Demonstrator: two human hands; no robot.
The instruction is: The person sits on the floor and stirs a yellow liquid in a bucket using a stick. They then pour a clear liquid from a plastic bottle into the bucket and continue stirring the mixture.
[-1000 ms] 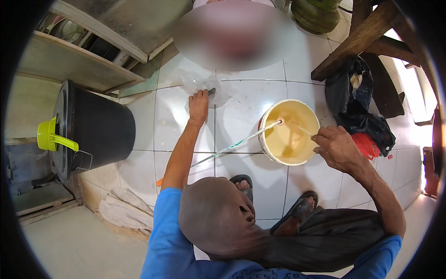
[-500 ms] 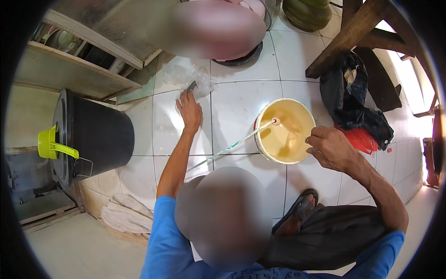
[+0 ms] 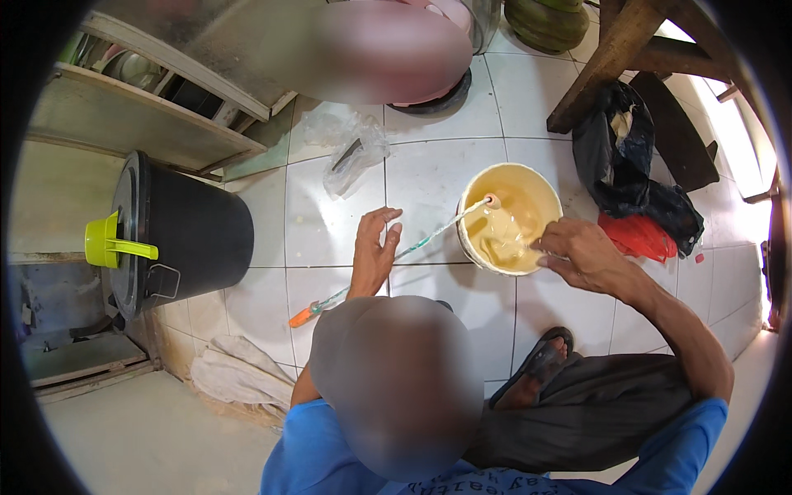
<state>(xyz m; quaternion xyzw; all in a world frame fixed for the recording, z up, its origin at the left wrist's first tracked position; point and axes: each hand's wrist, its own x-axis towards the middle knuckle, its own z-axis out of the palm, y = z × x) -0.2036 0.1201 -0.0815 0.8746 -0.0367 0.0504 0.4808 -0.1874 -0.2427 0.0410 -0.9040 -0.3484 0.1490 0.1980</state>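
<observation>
On the white tiled floor (image 3: 429,177) in front of you stands a cream-yellow bucket (image 3: 510,216) holding a pale yellowish liquid. Your right hand (image 3: 582,256) rests at its near rim, fingers curled down over the edge and seemingly pinching something small there; what it grips is too small to tell. A long thin stick (image 3: 396,254) with an orange handle end lies slanted from the floor near your knee up to the bucket's left rim, its far tip resting on that rim. Your left hand (image 3: 374,252) hovers just above the middle of this stick with the fingers loosely spread and half curled, holding nothing; whether it touches the stick you cannot tell from here.

Beyond your left hand a crumpled clear plastic bag (image 3: 353,153) lies on the tiles. To your left stands a black bin (image 3: 194,235) with a lid and a yellow-green scoop (image 3: 111,243) on top. A black bag (image 3: 619,161) and a red bag (image 3: 639,235) lie just right of the bucket, beside a wooden leg (image 3: 606,62). A pale cloth (image 3: 235,375) lies crumpled by your left side.
</observation>
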